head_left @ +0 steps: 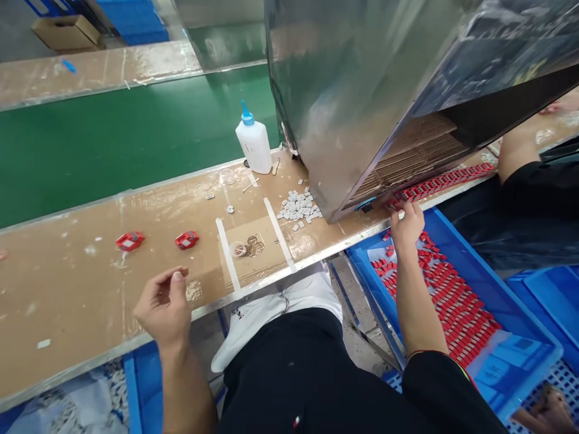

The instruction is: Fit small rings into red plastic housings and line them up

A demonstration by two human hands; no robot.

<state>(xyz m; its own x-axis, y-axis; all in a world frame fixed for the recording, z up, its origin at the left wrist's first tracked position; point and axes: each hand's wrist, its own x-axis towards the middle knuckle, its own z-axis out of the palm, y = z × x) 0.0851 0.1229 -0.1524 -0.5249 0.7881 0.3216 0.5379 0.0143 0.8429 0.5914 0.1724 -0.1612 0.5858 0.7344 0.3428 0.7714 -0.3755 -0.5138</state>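
My left hand (163,304) hovers over the front edge of the bench, its fingers loosely curled, thumb near the index finger, and nothing visible in it. Two red-and-grey car-shaped pieces (130,241) lie on the bench beyond it. At the right, my right hand (407,226) pinches a small red piece at the near end of a long row of red pieces (446,182); the fingertips partly hide it. Between my hands, a taped cardboard sheet (266,265) bears a small round dish (237,249) and wet brown glue-like rings. A pile of small grey-white squares (299,206) lies beside it.
A white bottle with blue nozzle (256,144) stands by the green conveyor belt (136,132). A large metal housing (362,90) overhangs the bench at right. Below is a blue crate (520,374) of red pieces. Another person's arm (518,150) rests at far right.
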